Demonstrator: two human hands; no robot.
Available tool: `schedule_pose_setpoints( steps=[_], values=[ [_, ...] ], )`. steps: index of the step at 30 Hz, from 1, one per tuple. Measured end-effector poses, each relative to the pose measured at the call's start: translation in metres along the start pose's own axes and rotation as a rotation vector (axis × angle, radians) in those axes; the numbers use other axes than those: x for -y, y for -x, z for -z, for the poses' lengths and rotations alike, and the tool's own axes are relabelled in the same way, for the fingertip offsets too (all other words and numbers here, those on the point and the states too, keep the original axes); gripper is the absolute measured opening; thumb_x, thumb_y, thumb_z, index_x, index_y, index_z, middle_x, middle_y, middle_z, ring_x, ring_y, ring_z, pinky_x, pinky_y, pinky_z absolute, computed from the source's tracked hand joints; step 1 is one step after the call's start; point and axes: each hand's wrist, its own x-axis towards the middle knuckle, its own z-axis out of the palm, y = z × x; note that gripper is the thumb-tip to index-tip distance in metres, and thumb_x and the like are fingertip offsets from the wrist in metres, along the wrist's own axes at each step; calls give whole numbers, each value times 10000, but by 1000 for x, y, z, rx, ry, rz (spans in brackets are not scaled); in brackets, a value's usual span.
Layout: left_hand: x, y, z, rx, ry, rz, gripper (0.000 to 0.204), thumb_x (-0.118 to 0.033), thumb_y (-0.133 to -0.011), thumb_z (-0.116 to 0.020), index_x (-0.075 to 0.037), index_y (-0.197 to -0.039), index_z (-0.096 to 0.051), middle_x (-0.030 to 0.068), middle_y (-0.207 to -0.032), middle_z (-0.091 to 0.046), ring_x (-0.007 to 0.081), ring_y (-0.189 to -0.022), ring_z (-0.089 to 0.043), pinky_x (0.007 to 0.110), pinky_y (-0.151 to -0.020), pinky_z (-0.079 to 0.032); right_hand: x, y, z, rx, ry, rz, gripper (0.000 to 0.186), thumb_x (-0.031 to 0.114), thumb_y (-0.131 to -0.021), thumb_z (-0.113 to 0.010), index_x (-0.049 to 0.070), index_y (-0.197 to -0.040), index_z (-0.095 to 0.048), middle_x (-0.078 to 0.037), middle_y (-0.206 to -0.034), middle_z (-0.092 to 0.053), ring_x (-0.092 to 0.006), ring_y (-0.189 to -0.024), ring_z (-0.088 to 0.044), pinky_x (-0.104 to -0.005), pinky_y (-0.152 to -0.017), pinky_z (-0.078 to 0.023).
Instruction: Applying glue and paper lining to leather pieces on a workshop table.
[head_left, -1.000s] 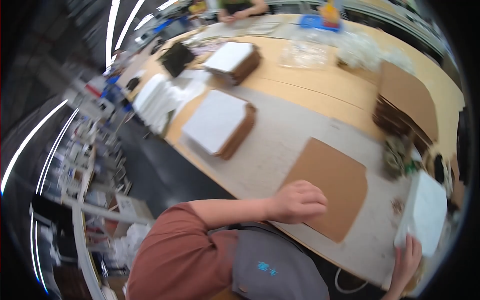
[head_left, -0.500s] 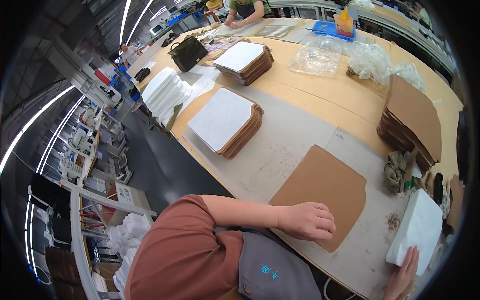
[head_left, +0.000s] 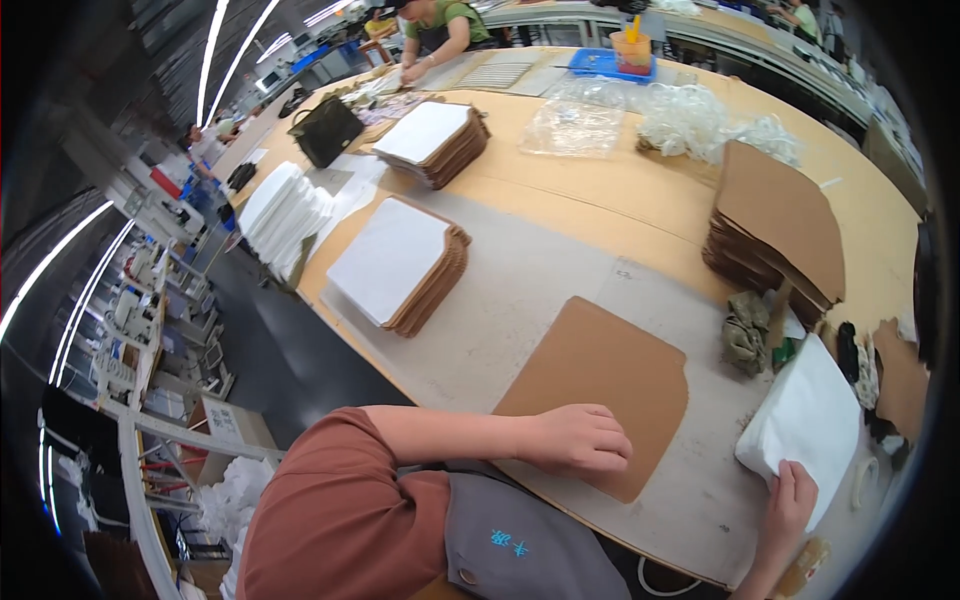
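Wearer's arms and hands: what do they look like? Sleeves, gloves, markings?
Left hand and right hand are bare: no gloves, no wristbands visible. Left sleeve is plain rust-brown, ending near the elbow; right sleeve is out of view. No cables or markings visible on either arm.

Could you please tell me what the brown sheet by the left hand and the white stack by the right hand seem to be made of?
Brown sheet: matte, possibly leather or fibreboard, judging by its even, dull surface. White stack: matte, perhaps nonwoven fabric or foam, given its rounded, soft-looking corners.
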Motion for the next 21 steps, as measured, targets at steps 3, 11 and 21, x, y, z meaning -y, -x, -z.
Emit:
schedule_pose_setpoints(
  steps=[3,11,21],
  values=[
    [3,-12,-5,30,52,-28,165,-131,-884,-613,-105,-1045,-641,34,-1099,-642,214,-1018,-635,364,-892,-498,12,0,16,14,67,-18,345,-54,-792,-706,-12,-1133,-675,-149,-1140,-660,-345,-1042,-621,-416,-907,-504],
    [10,-40,9,170,-22,-126,228,-130,-794,-701,-165,-1020,-707,-12,-1039,-684,175,-898,-675,322,-800,-519,18,-38,36,-29,-71,-43,162,50,-779,-747,60,-929,-688,-83,-902,-684,-282,-861,-656,-395,-797,-496],
    [24,-94,4,307,-9,-238,274,-105,-805,-677,-146,-1075,-680,4,-1082,-686,182,-953,-667,335,-819,-509,-12,-29,36,110,-466,-355,128,136,-848,-768,55,-868,-672,-40,-878,-690,-203,-825,-651,-331,-803,-499]
  ],
)
